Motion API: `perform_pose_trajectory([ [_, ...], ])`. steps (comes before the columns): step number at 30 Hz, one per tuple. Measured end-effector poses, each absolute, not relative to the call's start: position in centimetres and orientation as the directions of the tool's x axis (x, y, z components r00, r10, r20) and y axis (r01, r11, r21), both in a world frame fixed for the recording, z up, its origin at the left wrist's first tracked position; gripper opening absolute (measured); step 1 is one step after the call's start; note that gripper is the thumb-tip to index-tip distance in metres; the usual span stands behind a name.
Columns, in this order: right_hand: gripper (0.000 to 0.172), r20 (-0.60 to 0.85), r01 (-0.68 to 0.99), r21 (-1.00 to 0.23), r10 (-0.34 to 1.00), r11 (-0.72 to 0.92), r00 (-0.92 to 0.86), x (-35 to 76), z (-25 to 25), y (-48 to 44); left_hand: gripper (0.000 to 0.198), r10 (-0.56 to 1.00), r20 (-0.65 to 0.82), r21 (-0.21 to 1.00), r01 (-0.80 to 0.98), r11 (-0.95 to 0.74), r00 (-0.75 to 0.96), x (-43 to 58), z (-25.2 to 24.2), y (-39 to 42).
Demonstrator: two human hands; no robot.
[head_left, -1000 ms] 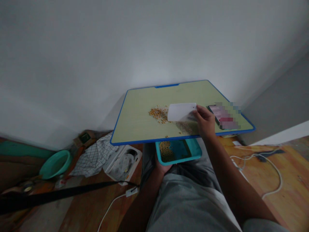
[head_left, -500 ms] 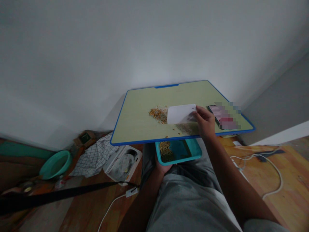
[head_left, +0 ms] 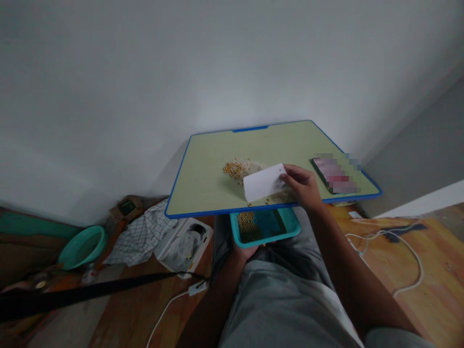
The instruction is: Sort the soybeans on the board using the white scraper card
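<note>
My right hand (head_left: 302, 186) pinches a white card (head_left: 264, 182) by its right end. The card is tilted, its lower left corner close to the front part of the green tabletop (head_left: 203, 183). Just behind the card lies a patch of yellow beans (head_left: 232, 169) mixed with paler grains (head_left: 252, 166). A few loose beans sit near the table's front edge. Below that edge my left hand (head_left: 246, 251) grips a turquoise tray (head_left: 268, 239) from underneath, its fingers mostly hidden. Beans (head_left: 248, 224) fill the left part of the tray.
A phone (head_left: 331, 176) lies at the table's right side, against a wall behind. On the floor to the left are a green basin (head_left: 83, 246), a checked cloth (head_left: 139, 237) and an open box (head_left: 186, 246). White cables (head_left: 413, 251) lie on the right.
My right hand has drawn the card toward the front edge and slightly left, tilting it and uncovering pale grains behind it. The tray has shifted slightly left.
</note>
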State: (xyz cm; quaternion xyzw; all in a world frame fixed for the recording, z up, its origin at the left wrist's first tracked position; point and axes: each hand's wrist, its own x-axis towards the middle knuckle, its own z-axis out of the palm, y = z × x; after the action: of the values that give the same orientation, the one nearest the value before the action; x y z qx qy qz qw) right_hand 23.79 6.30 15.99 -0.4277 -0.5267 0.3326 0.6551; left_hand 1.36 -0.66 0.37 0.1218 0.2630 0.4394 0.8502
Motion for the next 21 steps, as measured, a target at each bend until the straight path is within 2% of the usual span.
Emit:
perform_pose_trajectory([
  [8, 0.026, 0.358, -0.042, -0.924, 0.900, 0.379, 0.247, 23.8, 15.9, 6.2, 0.054, 0.812, -0.332, 0.418, -0.697, 0.582, 0.480, 1.3, 0.1, -0.6],
  [12, 0.024, 0.351, -0.052, -0.923, 0.891, 0.380, 0.288, 23.8, 15.7, 6.3, 0.061, 0.815, -0.335, 0.391, -0.718, 0.576, 0.472, 1.3, 0.2, -0.5],
  [16, 0.025, 0.359, -0.043, -0.911, 0.842, 0.409, 0.402, 24.0, 15.3, 6.7, 0.065, 0.806, -0.341, 0.359, -0.725, 0.587, 0.484, 1.3, 0.3, -0.5],
  [21, 0.028, 0.377, -0.029, -0.878, 0.728, 0.477, 0.572, 24.4, 14.7, 7.3, 0.058, 0.807, -0.347, 0.330, -0.743, 0.582, 0.478, 1.4, -0.2, -0.4],
])
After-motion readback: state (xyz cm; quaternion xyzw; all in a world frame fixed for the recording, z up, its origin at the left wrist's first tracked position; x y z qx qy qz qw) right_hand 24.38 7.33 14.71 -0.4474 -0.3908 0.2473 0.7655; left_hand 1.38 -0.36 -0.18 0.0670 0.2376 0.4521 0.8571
